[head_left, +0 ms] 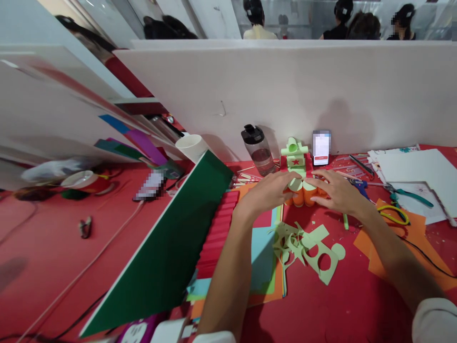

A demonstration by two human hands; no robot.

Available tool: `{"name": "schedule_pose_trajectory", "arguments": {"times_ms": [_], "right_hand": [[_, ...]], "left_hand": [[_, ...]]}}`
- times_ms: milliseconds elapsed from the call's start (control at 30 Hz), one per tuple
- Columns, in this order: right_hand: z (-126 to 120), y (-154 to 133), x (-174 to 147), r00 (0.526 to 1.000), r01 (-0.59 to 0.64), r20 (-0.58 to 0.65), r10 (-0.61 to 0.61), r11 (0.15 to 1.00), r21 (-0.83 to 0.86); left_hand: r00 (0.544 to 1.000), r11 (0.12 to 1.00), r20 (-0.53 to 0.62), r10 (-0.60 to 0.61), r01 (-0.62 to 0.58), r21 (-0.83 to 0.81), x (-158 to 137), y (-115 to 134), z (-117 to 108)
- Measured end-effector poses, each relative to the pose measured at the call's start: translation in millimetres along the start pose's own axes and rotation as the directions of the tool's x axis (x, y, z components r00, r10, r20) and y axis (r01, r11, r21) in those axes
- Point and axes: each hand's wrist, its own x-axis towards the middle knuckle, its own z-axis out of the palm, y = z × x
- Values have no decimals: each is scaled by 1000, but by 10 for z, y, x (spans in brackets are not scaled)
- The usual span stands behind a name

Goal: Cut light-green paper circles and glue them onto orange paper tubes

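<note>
Several orange paper tubes [303, 196] with pale green round tops stand together at the back of the red table. My left hand [273, 190] grips them from the left, its fingers curved over the tops. From the other side my right hand [337, 190] holds the same group, thumb in front and fingers behind. Right behind them rises a pale green paper model [294, 150] made of rolled tubes, with a red star on its front. Where the tubes touch it is hidden by my fingers. Cut green paper scraps [310, 247] with round holes lie nearer me.
A green board [160, 247] leans at the left beside pleated red paper [217, 238] and coloured sheets [262, 252]. Behind stand a water bottle [260, 152] and a phone [322, 148]. Pliers [412, 194], yellow-handled scissors [394, 214] and orange sheets [385, 259] lie right. A white partition [285, 85] closes the back.
</note>
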Motion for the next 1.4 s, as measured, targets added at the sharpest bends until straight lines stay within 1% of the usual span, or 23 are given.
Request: {"name": "schedule_pose_trajectory", "arguments": {"times_ms": [133, 367, 433, 567, 700, 900, 1000, 1100, 1200, 1267, 1333, 1400], "right_hand": [[-37, 31, -17, 999, -31, -19, 31, 999, -9], [-146, 44, -35, 996, -26, -82, 27, 1000, 15], [-143, 15, -25, 997, -21, -76, 23, 1000, 22], [-92, -14, -14, 1000, -3, -19, 3, 1000, 12], [-110, 24, -38, 999, -30, -31, 30, 999, 22], [-320, 58, -81, 992, -80, -87, 88, 992, 94], [-444, 77, -103, 986, -93, -128, 109, 987, 127], [-567, 124, -144, 972, -114, -188, 139, 983, 141], [-684, 183, -206, 960, -161, -206, 189, 976, 144], [-751, 219, -246, 953, -218, -184, 242, 965, 143], [-803, 250, -280, 946, -278, -136, 295, 951, 134], [-833, 279, -303, 941, -321, -74, 330, 940, 112]], "left_hand": [[1000, 1000, 3, 2, -2, 8, -5, -3, -2], [1000, 1000, -5, 10, -9, 12, -5, -28, 14], [1000, 1000, -3, 8, -8, 9, -3, -23, 12], [1000, 1000, 8, -11, 11, 0, -5, -1, -3], [1000, 1000, 2, -7, 7, 1, -11, 9, -11], [1000, 999, 17, -10, 10, 31, -10, 4, -4], [1000, 998, -13, 16, -15, 65, -28, 37, -15], [997, 992, -76, 26, -17, 124, -78, 155, -62], [993, 990, -102, 53, -39, 139, -141, 367, -119], [995, 990, -37, 95, -91, 108, -158, 525, -112], [985, 987, 102, 135, -143, 67, -134, 660, -28], [949, 983, 268, 167, -180, 27, -66, 756, 150]]}}
